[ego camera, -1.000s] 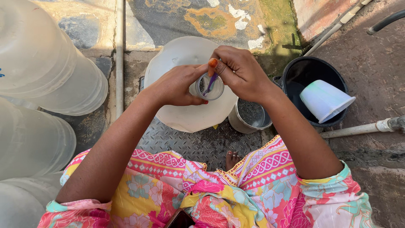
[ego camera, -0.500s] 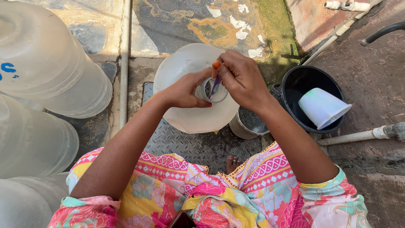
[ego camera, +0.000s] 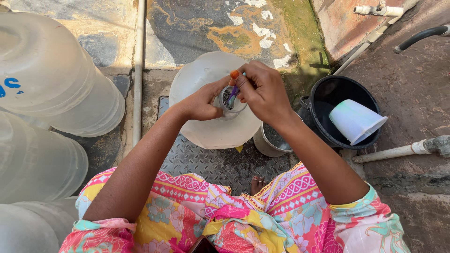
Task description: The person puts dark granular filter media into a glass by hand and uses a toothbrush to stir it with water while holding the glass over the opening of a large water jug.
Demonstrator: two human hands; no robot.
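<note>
Shifted a little up and left in the frame since the earlier picture, both hands and the bottle mouth together; grip unchanged.

Nearest, at centre: left hand (ego camera: 202, 100) clenched around the neck of the big translucent water bottle (ego camera: 206, 126), fingers wrapping the open mouth from the left. Right hand (ego camera: 263, 91) just beside it, touching the rim from the right, pinching a small brush (ego camera: 233, 89) between thumb and fingers. Brush mostly hidden by the fingers: orange end up, purple shaft slanting down and slightly left, long axis near vertical in the frame, lower end dipped into the bottle mouth. Inside of the neck dark; contents cannot be told.

Lower right of the bottle: a steel pot (ego camera: 272, 140), something dark and grainy within. Further right: a black bucket (ego camera: 323, 119) holding a white plastic cup (ego camera: 355, 121) tipped on its side, mouth toward the lower right.

Far left: stacked translucent water jars (ego camera: 51, 79).
</note>
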